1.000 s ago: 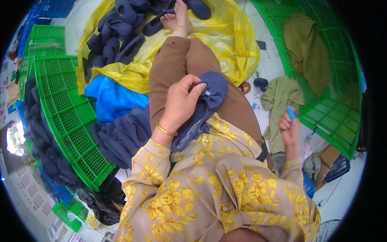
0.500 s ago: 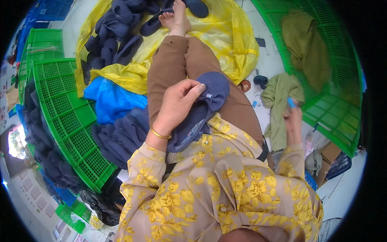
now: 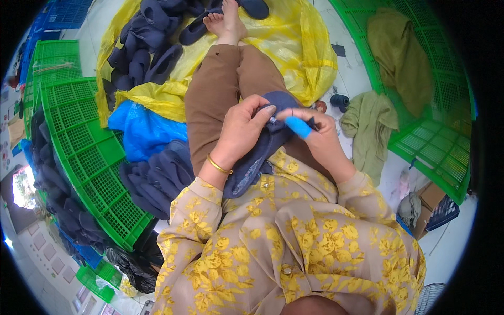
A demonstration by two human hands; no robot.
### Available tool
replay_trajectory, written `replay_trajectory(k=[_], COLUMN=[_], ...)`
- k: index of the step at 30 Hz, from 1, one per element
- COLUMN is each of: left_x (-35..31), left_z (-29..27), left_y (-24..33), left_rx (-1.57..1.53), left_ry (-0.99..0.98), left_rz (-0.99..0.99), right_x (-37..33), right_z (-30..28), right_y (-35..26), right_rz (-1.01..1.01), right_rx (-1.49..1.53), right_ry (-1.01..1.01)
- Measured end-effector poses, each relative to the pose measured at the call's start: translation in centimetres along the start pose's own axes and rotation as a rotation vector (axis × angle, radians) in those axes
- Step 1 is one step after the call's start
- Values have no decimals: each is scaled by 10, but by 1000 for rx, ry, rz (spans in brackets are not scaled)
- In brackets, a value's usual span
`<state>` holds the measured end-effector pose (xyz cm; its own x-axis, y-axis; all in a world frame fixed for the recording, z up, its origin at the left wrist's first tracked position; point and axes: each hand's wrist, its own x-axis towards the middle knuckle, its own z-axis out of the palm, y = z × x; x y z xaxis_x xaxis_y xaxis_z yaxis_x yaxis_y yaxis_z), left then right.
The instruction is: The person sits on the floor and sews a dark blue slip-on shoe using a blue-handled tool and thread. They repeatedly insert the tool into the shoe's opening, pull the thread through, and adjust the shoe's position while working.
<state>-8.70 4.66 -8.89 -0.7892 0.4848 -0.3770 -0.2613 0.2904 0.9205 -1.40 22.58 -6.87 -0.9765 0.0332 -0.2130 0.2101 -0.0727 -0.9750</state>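
Observation:
A dark blue fabric slipper [image 3: 248,167] with a bow and a patterned lining lies across my lap. My left hand [image 3: 242,130] holds its upper, thumb and forefinger pinched by the bow, where a small pale bit shows. Close against the same spot is my right hand [image 3: 326,143], its fingers drawn together at the bow. A blue cover [image 3: 298,127] wraps one of its fingers, and a small dark piece shows beside it. Whatever the right fingertips pinch is too small to make out.
More dark slippers [image 3: 157,178] are stacked by my left thigh. Others [image 3: 139,65] lie on a yellow sheet [image 3: 310,68] around my feet. Green crates [image 3: 86,131] stand on both sides. Beside my right leg are a thread spool [image 3: 340,102] and a green cloth [image 3: 370,123].
My right hand has come in from the far right, beside the green cloth, to the slipper's bow. My left hand keeps its pinch on the slipper.

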Motion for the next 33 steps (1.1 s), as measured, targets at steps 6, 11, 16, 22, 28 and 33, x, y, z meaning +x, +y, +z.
replay_trajectory(k=[6, 11, 16, 22, 28, 33], left_x=[5, 15, 15, 13, 30, 42], left_z=[2, 6, 12, 0, 17, 21], left_y=[1, -4, -5, -1, 15, 4], left_rx=[27, 160, 197, 143, 592, 625], left_ry=[101, 81, 152, 36, 123, 132], left_rz=[-11, 25, 62, -16, 216, 390], right_x=[-2, -15, -23, -31, -27, -32], right_z=[-4, 4, 3, 2, 8, 9], right_y=[6, 10, 6, 15, 9, 11], right_rz=[-433, -418, -492, -490, -541, -509], right_rx=[-957, -962, -969, -852, -868, -897], right_ry=[39, -98, -131, -65, -89, -112])
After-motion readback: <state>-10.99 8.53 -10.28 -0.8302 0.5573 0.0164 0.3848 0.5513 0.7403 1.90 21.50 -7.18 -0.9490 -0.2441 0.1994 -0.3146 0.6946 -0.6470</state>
